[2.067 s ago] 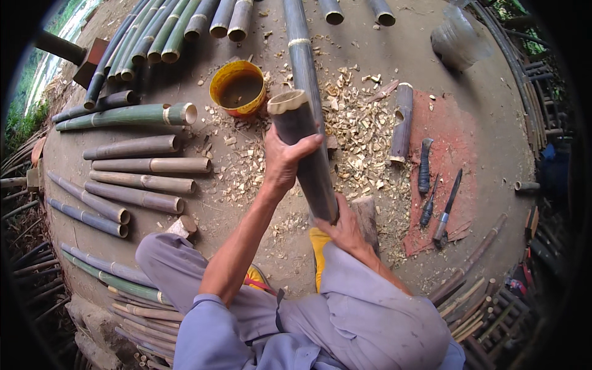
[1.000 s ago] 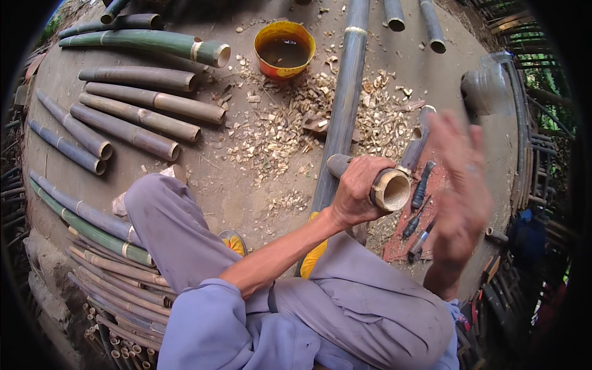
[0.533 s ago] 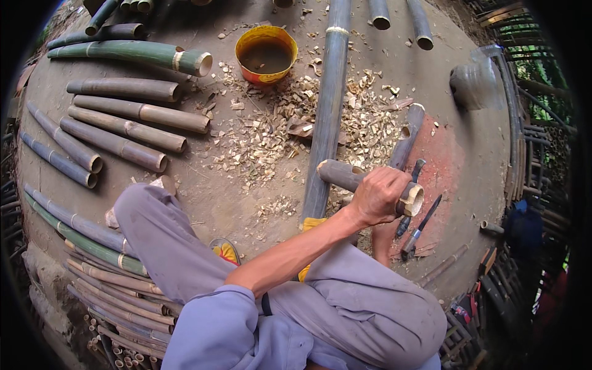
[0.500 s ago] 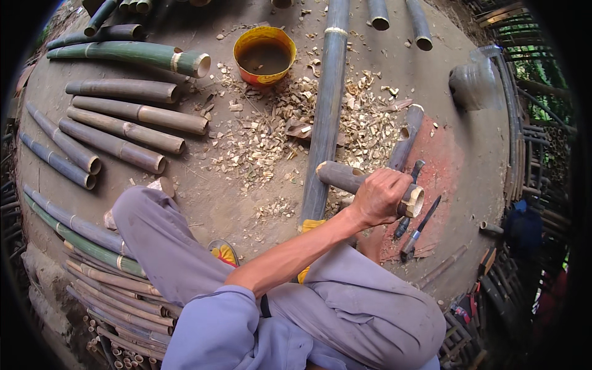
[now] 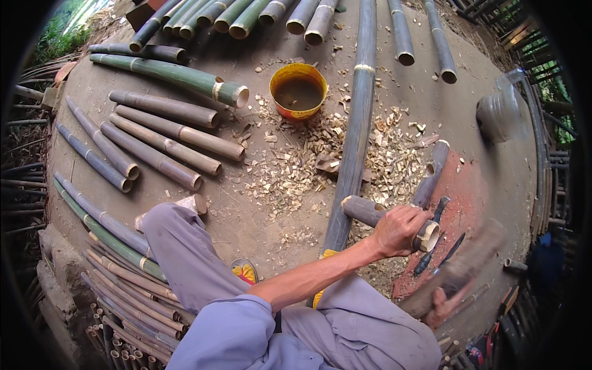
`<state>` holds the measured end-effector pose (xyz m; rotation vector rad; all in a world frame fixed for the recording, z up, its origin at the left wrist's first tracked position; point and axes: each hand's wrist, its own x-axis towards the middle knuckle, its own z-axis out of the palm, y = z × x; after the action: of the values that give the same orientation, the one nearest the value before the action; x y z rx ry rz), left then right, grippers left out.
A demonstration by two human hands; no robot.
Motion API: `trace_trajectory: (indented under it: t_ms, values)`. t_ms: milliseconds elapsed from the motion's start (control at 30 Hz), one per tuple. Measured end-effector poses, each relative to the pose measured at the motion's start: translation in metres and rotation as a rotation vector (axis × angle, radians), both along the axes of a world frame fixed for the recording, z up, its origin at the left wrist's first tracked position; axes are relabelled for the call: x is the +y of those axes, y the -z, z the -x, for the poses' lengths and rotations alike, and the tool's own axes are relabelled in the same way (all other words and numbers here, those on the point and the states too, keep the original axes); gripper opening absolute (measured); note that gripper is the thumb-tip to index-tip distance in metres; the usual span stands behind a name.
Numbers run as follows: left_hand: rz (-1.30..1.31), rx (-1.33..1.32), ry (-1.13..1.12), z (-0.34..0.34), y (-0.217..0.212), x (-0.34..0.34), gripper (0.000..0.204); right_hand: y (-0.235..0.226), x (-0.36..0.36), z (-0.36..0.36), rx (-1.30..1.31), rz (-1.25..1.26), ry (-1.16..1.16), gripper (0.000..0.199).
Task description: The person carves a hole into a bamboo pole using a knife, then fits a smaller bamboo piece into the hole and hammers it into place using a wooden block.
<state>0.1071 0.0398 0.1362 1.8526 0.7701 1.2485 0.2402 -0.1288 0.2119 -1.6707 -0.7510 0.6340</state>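
Observation:
My left hand (image 5: 398,229) reaches across my lap and grips a short brown bamboo piece (image 5: 362,210). The piece lies nearly level, with its hollow cut end (image 5: 428,235) pointing right over a reddish patch of ground. My right hand (image 5: 439,306) is low at the right, closed around a long dark object (image 5: 468,265). That object is blurred by motion and slants up to the right, so I cannot tell its kind. A long grey bamboo pole (image 5: 359,123) runs from my knees toward the far side, just left of the held piece.
Wood chips (image 5: 296,166) litter the ground beside a yellow bowl (image 5: 298,92) of dark liquid. Cut bamboo lengths (image 5: 166,148) lie in rows at left, with a green one (image 5: 172,74) behind. Dark hand tools (image 5: 453,248), another short bamboo (image 5: 431,176) and a grey jar (image 5: 499,114) sit right.
My left hand brought the bamboo piece from upright down to level at the right and holds it there. My right hand now shows at lower right with a blurred long object.

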Motion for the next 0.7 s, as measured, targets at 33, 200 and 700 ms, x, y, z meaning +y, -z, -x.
trace_trajectory:
  t_ms: [33, 200, 700]
  values:
    - [-0.009, 0.004, 0.003, 0.000, -0.001, 0.001, 0.046, -0.018, 0.008, 0.006, -0.078, -0.087, 0.048, 0.088]
    - [-0.019, -0.001, 0.049, -0.010, 0.005, -0.001, 0.044, 0.005, 0.012, 0.025, -0.610, 0.087, -0.186, 0.097]
    - [-0.006, 0.037, 0.084, 0.005, 0.019, 0.001, 0.052, -0.033, 0.018, 0.028, -0.290, 0.330, -0.334, 0.113]
